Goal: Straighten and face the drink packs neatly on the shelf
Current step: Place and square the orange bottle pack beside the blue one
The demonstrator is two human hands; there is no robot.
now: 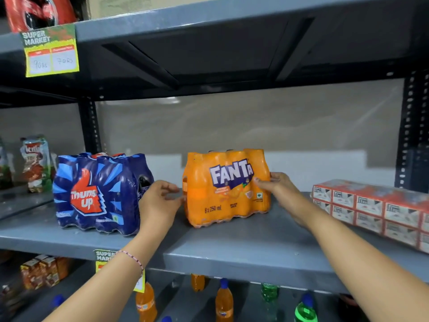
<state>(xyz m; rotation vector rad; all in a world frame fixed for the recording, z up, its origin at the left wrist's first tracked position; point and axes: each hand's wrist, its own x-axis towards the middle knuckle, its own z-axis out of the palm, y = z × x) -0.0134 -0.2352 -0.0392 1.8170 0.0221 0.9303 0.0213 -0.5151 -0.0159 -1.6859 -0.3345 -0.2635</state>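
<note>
Shelf [243, 249] view, middle tier of a grey metal rack. We see the orange pack [226, 188] of small soda bottles standing upright near the centre, its printed front turned toward us and angled slightly to our left. Our right hand [277, 185] presses against the pack's right end, thumb on the front face and fingers [278, 175] wrapped around the corner. Our left hand [160, 201] sits in the gap between the two packs, fingers [170, 185] loosely curled and spread, fingertips just at the orange pack's left edge; we cannot tell whether they touch it. The blue pack [97, 194] stands to the left, apart from the orange one, front outward. A red carton bundle [376, 210] lies at the right end. Loose bottles [224, 300] stand on the tier below.
</note>
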